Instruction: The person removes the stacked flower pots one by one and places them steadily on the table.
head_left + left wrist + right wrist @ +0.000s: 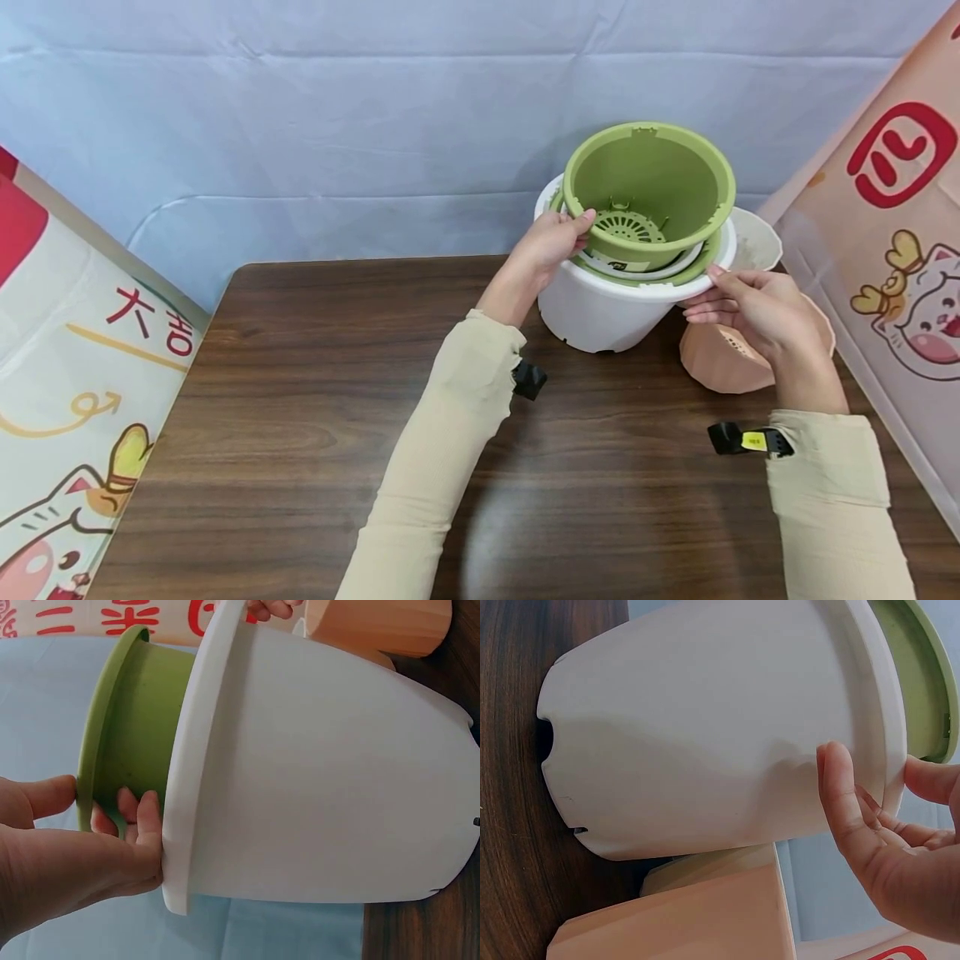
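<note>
A green flower pot (675,171) with a slotted bottom is raised partly out of a stack of pots nested in a large white pot (596,317). My left hand (553,240) pinches the green pot's near-left rim, thumb on the lip and fingers beneath it, as the left wrist view shows. On the right side, my right hand (772,310) holds the rim of the white pot; its thumb lies at the edge and its fingers under the lip (891,712). Between them, another white rim and another green rim show inside the stack. The white pot stands on the table.
An orange-pink pot (723,367) sits to the right, partly behind my right hand, with an off-white pot (757,237) farther back. The brown wooden table (337,417) runs up to a pale blue cloth backdrop (375,150). Printed sheets (885,283) flank both sides.
</note>
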A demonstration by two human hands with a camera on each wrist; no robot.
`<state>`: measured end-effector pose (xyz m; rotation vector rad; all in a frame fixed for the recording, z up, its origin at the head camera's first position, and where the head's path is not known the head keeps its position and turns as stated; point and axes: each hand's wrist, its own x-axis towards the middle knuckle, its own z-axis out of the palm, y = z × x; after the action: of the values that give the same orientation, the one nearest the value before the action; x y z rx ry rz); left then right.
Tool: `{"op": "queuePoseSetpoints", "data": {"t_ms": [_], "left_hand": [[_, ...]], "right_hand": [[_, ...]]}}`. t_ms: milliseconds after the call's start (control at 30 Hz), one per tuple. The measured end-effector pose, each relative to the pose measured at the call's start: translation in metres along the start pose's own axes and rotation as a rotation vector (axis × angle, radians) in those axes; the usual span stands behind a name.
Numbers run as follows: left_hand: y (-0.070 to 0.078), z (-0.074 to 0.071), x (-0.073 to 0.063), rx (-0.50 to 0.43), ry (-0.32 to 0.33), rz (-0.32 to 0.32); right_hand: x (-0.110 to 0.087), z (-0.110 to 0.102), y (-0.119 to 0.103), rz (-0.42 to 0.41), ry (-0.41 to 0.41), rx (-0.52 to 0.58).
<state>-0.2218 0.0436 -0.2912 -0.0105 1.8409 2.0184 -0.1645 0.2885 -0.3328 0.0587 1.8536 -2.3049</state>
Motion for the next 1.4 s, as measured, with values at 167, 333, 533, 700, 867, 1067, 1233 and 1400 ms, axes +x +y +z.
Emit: {"op": "queuePoseSetpoints", "data": {"t_ms": [167,333,533,700,867,1067,1233,1400], "left_hand": [[-0.0008,-0.0011,-0.0005,-0.009,-0.008,0.013],[-0.0017,-0.0017,0.0004,-0.029,-0.021,0.022],[-0.0023,-0.0018,0.0013,-0.058,-0.040,0.028],[-0.0027,-0.0016,0.0010,-0.080,-0.040,0.030],[-0.0036,-0.0013,0.0008,-0.103,-0.036,0.037],[-0.0064,-0.0027,0.0013,-0.139,-0.034,0.045],[-0.0073,-0.0031,0.0020,-0.157,-0.033,0.039],[-0.0066,-0.0039,0.0015,-0.194,-0.034,0.031]], "right_hand": [[0.0008,-0.0002,0.0004,-0.005,-0.008,0.003],[0.0010,-0.0006,0.0007,-0.009,-0.017,0.001],[0.0005,-0.0009,0.0007,-0.007,-0.017,0.011],[0.0004,-0.0008,0.0009,-0.001,-0.007,0.004],[0.0002,-0.0008,0.0010,-0.002,-0.003,-0.010],[-0.0001,-0.0013,0.0011,0.007,-0.015,0.004],[-0.0007,-0.0023,0.0005,0.022,-0.046,0.069],[-0.0004,-0.0018,-0.0001,0.018,-0.047,0.064]]}}
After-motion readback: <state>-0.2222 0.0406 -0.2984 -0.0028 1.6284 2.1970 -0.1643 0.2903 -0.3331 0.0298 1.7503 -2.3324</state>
